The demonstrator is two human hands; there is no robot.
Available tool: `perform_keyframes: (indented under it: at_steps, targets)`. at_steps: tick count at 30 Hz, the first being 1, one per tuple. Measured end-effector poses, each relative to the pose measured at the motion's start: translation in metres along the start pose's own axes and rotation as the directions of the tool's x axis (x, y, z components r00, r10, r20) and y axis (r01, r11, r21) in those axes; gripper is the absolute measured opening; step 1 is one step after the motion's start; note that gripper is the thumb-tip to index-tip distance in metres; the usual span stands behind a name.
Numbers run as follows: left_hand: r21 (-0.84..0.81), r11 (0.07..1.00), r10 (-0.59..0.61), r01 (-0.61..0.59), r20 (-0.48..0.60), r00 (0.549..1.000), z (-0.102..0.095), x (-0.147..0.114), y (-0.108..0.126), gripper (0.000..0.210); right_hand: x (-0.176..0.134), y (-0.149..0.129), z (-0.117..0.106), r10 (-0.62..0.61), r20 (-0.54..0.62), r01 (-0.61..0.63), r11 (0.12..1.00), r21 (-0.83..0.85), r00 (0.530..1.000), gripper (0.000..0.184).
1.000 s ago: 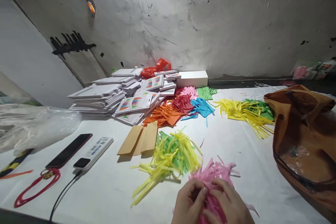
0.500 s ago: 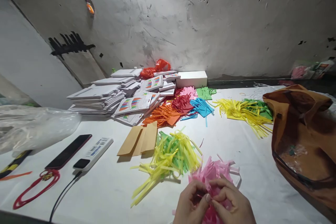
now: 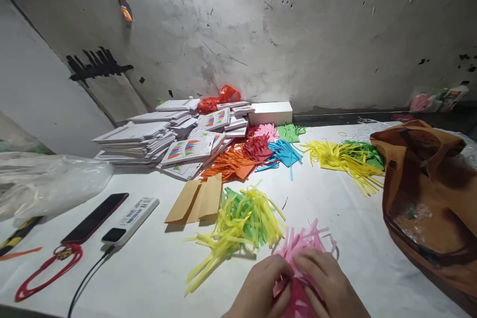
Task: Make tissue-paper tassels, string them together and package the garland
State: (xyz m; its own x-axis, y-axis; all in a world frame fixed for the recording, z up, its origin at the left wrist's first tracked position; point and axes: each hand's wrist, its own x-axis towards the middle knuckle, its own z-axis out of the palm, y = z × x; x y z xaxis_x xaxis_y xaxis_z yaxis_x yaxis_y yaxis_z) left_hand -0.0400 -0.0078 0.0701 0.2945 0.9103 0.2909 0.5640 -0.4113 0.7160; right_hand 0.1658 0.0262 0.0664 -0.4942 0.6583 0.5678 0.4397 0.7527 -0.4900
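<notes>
A pink tissue paper tassel (image 3: pixel 298 239) lies at the table's near edge, its fringe fanned away from me and a darker pink part below. My left hand (image 3: pixel 264 283) grips it from the left, fingers curled. My right hand (image 3: pixel 323 278) closes on it from the right, fingers bent over the strips. Both hands nearly meet at the tassel's middle, and the fingertips are partly hidden in the paper. Just left and beyond lie yellow tassels (image 3: pixel 214 248) and a green tassel (image 3: pixel 257 231). Folded brown paper (image 3: pixel 196 203) sits behind those.
Orange (image 3: pixel 229 164), red and blue (image 3: pixel 285 151) tassels lie farther back beside stacked white envelopes (image 3: pixel 134 134) and printed packs (image 3: pixel 190 149). A brown bag (image 3: pixel 406 184) stands right. A phone (image 3: pixel 95 218), a cabled white power bank (image 3: pixel 130 221) and clear plastic (image 3: pixel 48 179) lie left.
Both hands have shifted slightly, and their fingers now lie flatter over the pink tassel, the fingertips less visible. The whole view has moved a little.
</notes>
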Motion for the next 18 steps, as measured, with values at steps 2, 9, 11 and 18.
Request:
perform_keyframes:
  at_steps: [2, 9, 11, 18]
  targets:
    - [0.092, 0.994, 0.055, -0.055, 0.012, 0.998, -0.003, 0.002, 0.000, 0.032, 0.003, -0.001, -0.004, 0.019, 0.104, -0.025, 0.998, 0.053, 0.994, 0.023]
    - [0.181, 0.955, 0.215, -0.234, 0.118, 0.969, -0.012, 0.018, 0.015, 0.039, 0.008, -0.004, -0.011, 0.424, 0.374, -0.562, 0.683, 0.465, 0.825, 0.039]
    - [0.194, 0.950, 0.226, -0.244, 0.112, 0.968, -0.009, 0.022, 0.014, 0.021, 0.007, -0.004, -0.009, 0.455, 0.358, -0.579, 0.635, 0.511, 0.815, 0.042]
    - [0.294, 0.903, 0.322, -0.314, 0.022, 0.946, -0.015, 0.024, 0.004, 0.022, -0.020, 0.023, 0.001, 0.602, 0.063, -0.569, 0.708, 0.418, 0.796, 0.050]
